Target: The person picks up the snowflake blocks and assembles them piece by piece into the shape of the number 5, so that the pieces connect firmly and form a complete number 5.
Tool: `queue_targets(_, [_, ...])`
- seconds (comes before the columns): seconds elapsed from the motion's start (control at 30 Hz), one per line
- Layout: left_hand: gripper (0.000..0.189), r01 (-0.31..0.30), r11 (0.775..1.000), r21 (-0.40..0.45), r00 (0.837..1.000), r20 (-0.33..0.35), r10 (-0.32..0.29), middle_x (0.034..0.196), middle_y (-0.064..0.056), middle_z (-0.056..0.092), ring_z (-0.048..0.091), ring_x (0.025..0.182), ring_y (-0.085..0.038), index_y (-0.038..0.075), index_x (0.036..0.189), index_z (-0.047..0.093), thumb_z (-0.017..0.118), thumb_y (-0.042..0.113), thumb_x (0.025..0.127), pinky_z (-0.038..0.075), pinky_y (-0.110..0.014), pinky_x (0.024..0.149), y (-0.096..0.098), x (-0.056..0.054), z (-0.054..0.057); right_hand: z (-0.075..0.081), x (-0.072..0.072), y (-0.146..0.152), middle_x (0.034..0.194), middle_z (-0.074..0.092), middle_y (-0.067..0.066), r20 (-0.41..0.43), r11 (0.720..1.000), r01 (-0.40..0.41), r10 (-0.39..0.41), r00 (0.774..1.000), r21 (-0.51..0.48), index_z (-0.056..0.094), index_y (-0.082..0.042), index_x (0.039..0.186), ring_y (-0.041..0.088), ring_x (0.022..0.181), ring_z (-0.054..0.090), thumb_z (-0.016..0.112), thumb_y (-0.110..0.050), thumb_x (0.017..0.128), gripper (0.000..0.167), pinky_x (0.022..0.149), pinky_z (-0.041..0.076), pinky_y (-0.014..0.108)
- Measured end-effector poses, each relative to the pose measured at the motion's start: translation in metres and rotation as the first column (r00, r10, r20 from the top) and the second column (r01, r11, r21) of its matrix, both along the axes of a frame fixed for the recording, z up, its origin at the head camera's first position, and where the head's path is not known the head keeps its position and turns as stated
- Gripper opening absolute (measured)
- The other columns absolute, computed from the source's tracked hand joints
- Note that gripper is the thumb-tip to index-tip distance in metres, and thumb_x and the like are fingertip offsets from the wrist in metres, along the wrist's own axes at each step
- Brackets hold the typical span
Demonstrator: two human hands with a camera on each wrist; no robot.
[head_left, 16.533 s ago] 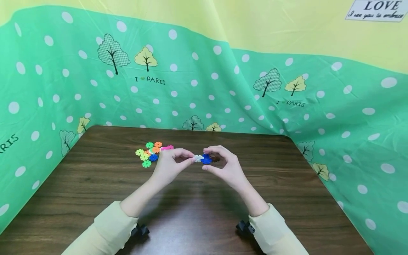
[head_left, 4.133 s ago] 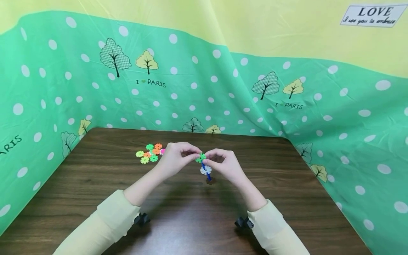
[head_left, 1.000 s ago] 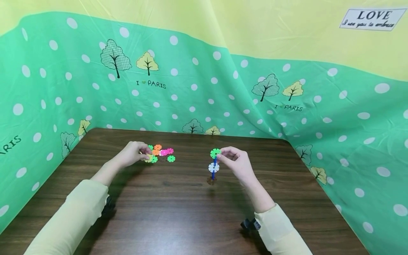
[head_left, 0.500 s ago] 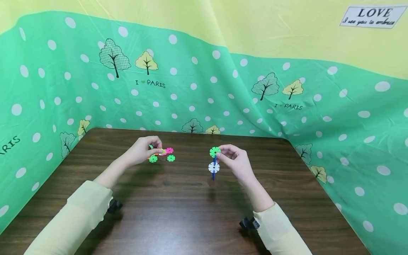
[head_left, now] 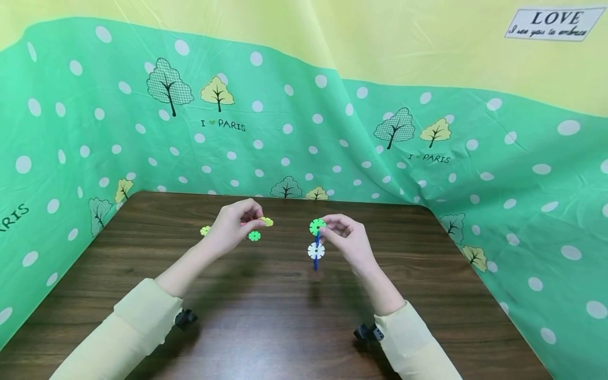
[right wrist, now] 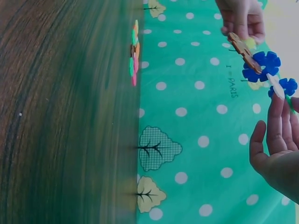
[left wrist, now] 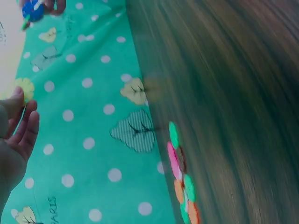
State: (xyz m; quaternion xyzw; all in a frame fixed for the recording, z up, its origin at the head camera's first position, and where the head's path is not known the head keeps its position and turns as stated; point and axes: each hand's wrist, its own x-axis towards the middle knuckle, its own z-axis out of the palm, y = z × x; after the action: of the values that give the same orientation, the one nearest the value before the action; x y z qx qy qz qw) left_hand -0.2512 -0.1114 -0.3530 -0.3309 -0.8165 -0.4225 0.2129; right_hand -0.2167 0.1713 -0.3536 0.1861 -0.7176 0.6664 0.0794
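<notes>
My left hand (head_left: 230, 227) pinches a yellow snowflake building disc (head_left: 267, 221) between thumb and fingers, held above the table. To its right, my right hand (head_left: 349, 240) grips a hanging chain of notched discs by the green disc (head_left: 316, 227) at its top. Below that come a blue disc, a white disc (head_left: 315, 251) and another blue disc, slotted crosswise. The right wrist view shows a brown disc (right wrist: 244, 52) at the chain's far end, joined to a blue disc (right wrist: 266, 65). A gap separates the yellow disc from the chain.
Loose discs lie on the dark wooden table (head_left: 285, 316), largely hidden behind my left hand in the head view. A green disc (head_left: 254, 236) and a yellow disc (head_left: 205, 230) show there; pink (left wrist: 173, 159) and orange ones appear lower. A dotted green cloth (head_left: 266, 142) stands behind.
Since the green disc was joined to the chain, my left hand went to the pile, picked up a yellow disc and moved right with it. My right hand stays nearly still, holding the chain.
</notes>
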Motion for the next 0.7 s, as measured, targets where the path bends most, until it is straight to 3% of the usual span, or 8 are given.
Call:
queue_targets(0.23, [0.020, -0.003, 0.996, 0.084, 0.991, -0.136, 0.014, 0.078, 0.004, 0.063, 0.055, 0.068, -0.006, 0.011, 0.086, 0.067, 0.080, 0.006, 0.072, 0.046, -0.019, 0.057, 0.016, 0.007, 0.001, 0.001, 0.002, -0.004, 0.078, 0.067, 0.002, 0.001, 1.000, -0.003, 0.003, 1.000, -0.006, 0.062, 0.008, 0.103, 0.016, 0.064, 0.065, 0.070, -0.006, 0.085, 0.024, 0.066, 0.056, 0.027])
queue_targets(0.4, [0.015, 0.012, 0.992, 0.127, 0.986, -0.168, 0.009, 0.079, 0.004, 0.064, 0.056, 0.068, -0.005, 0.012, 0.084, 0.067, 0.079, 0.007, 0.074, 0.048, -0.018, 0.059, 0.025, 0.011, 0.000, 0.004, 0.004, -0.011, 0.077, 0.067, 0.001, 0.001, 1.000, -0.012, 0.012, 1.000, -0.029, 0.062, 0.009, 0.103, 0.016, 0.063, 0.065, 0.070, -0.006, 0.084, 0.025, 0.067, 0.056, 0.027])
queue_targets(0.6, [0.014, 0.047, 0.986, 0.162, 0.981, -0.195, -0.014, 0.081, 0.003, 0.064, 0.055, 0.069, -0.007, 0.012, 0.082, 0.067, 0.077, 0.004, 0.076, 0.048, -0.026, 0.056, 0.037, 0.017, 0.003, 0.005, 0.004, -0.019, 0.075, 0.067, 0.001, -0.006, 0.998, -0.011, 0.011, 1.000, -0.055, 0.061, 0.010, 0.102, 0.015, 0.062, 0.066, 0.069, -0.003, 0.084, 0.024, 0.068, 0.057, 0.030])
queue_targets(0.7, [0.015, 0.071, 0.983, 0.171, 0.976, -0.215, -0.033, 0.082, 0.002, 0.064, 0.057, 0.071, -0.007, 0.011, 0.082, 0.067, 0.077, 0.001, 0.076, 0.050, -0.023, 0.058, 0.042, 0.019, 0.003, 0.005, 0.004, -0.022, 0.075, 0.067, 0.000, -0.013, 0.998, -0.007, 0.007, 1.000, -0.056, 0.061, 0.011, 0.102, 0.014, 0.061, 0.066, 0.069, -0.003, 0.084, 0.024, 0.067, 0.056, 0.029])
